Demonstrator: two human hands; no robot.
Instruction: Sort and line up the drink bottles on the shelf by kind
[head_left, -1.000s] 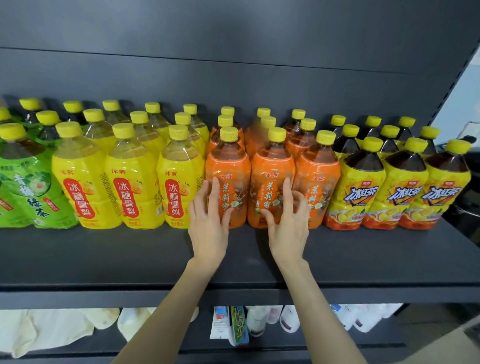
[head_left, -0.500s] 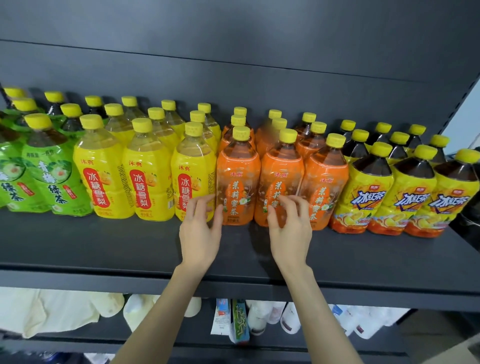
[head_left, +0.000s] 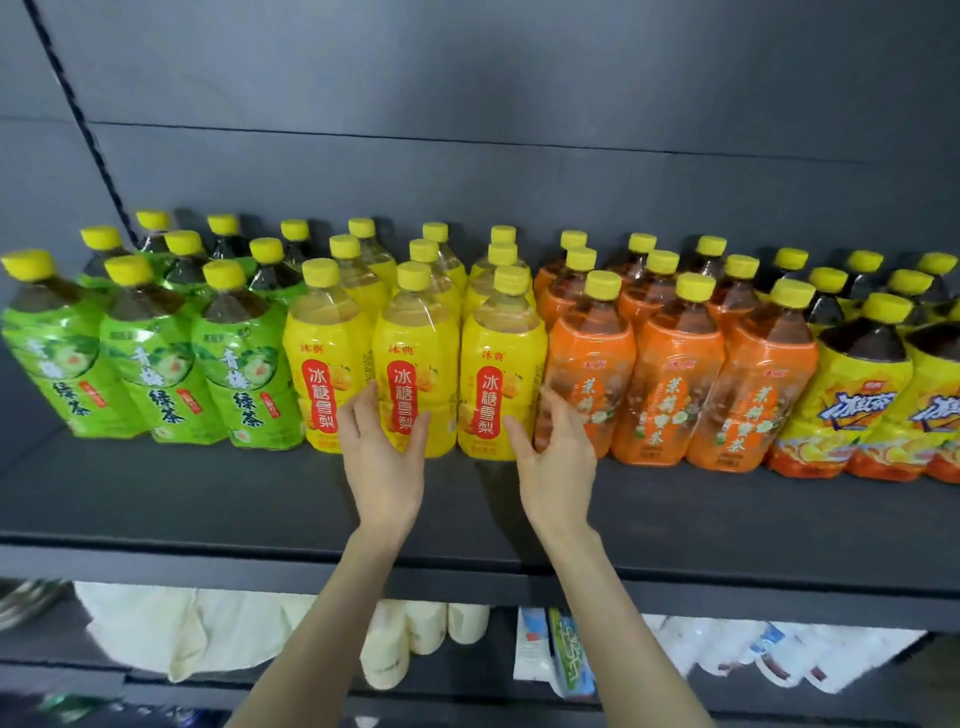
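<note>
On the dark shelf (head_left: 208, 499) stand rows of yellow-capped bottles grouped by kind: green tea bottles (head_left: 156, 364) at the left, yellow pear drink bottles (head_left: 327, 374), orange jasmine tea bottles (head_left: 675, 384), then dark iced tea bottles (head_left: 862, 395) at the right. My left hand (head_left: 382, 457) reaches to the middle front yellow bottle (head_left: 415, 338), fingers spread at its lower label. My right hand (head_left: 556, 457) hovers with loosely bent fingers before the gap between the right front yellow bottle (head_left: 501, 364) and the first orange bottle (head_left: 592, 364). Neither hand holds anything.
The shelf's front strip lies bare before the bottles. A grey back panel (head_left: 467, 156) rises behind them. On the lower shelf lie a cream cloth (head_left: 171, 634), pale bottles (head_left: 410, 639) and white pouches (head_left: 753, 654).
My view and both hands have shifted left, from the orange bottles to the yellow ones. The green bottles now show fully.
</note>
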